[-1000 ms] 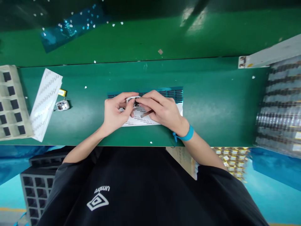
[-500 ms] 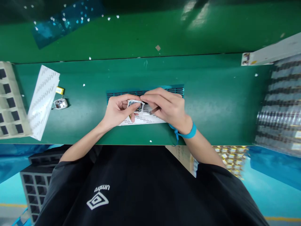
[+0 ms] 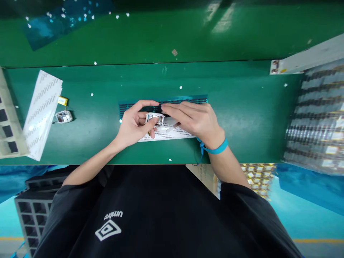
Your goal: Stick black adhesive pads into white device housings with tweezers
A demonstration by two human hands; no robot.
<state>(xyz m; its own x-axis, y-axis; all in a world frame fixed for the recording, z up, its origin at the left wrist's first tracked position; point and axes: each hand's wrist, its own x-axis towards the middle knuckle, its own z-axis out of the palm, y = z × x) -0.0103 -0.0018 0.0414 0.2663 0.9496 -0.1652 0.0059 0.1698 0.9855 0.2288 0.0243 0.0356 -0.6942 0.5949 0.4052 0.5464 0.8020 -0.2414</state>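
My left hand [image 3: 137, 123] grips a small white electronics casing [image 3: 162, 121], its thumb on the open face where circuit parts show. The left index finger is stretched out above the casing towards my right fingertips. A bit of yellow, perhaps a battery, shows under the left fingers. My right hand [image 3: 197, 120] is close on the right, with its fingers extended together. A thin silver tool [image 3: 172, 127], tweezers by its look, sticks out from under the right hand. Whatever sits at the right fingertips is too small to make out. Beneath both hands lies a printed white sheet [image 3: 185, 135].
A blue strip with dark slots [image 3: 126, 107] lies behind my hands. Leftward are another white sheet [image 3: 40, 114], a second casing [image 3: 63, 116] with a yellow battery [image 3: 62, 100], and a compartment tray [image 3: 16, 138]. Stacked clear trays [image 3: 314, 132] stand at the right.
My left index finger has lifted off the casing and stretched out. My right fingers have straightened. A white speck now shows on the table behind the slotted strip. The view has shifted slightly.
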